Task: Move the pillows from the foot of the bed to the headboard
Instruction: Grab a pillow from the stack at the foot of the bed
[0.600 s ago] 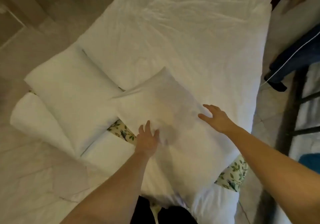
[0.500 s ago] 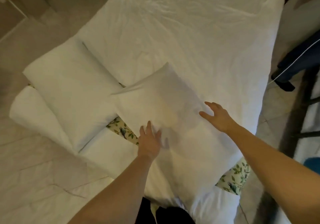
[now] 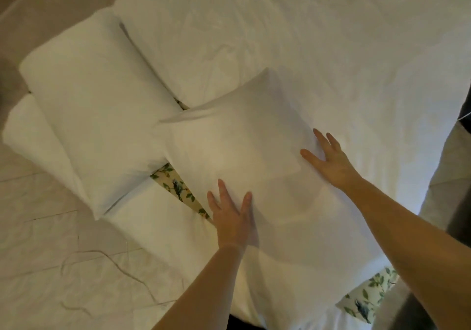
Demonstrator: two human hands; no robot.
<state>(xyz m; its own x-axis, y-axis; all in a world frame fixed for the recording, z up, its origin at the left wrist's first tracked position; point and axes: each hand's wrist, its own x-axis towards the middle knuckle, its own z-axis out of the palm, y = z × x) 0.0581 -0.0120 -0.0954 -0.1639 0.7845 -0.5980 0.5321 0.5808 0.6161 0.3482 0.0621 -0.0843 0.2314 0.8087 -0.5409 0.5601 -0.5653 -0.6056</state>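
Two white pillows lie at the near end of the bed (image 3: pixel 293 36). The near pillow (image 3: pixel 244 151) sits askew in the middle, one corner pointing up the bed. My left hand (image 3: pixel 230 215) rests flat on its near left edge, fingers spread. Flat against its right side lies my right hand (image 3: pixel 328 157), fingers apart as well. Neither hand has closed around the fabric. The second pillow (image 3: pixel 96 115) lies to the left, untouched, overhanging the bed's corner. Under both pillows, white rolled bedding (image 3: pixel 158 217) and a leaf-print cloth (image 3: pixel 175 184) show.
Pale tiled floor (image 3: pixel 51 266) runs along the left with a thin cord lying on it. The leaf-print cloth shows again at the bed's near right corner (image 3: pixel 367 296). A dark strip of floor or furniture borders the right edge (image 3: pixel 458 202).
Both hands have slid a little further onto the near pillow and lie flatter on it. The camera has come closer to the bed. The pillows have not shifted.
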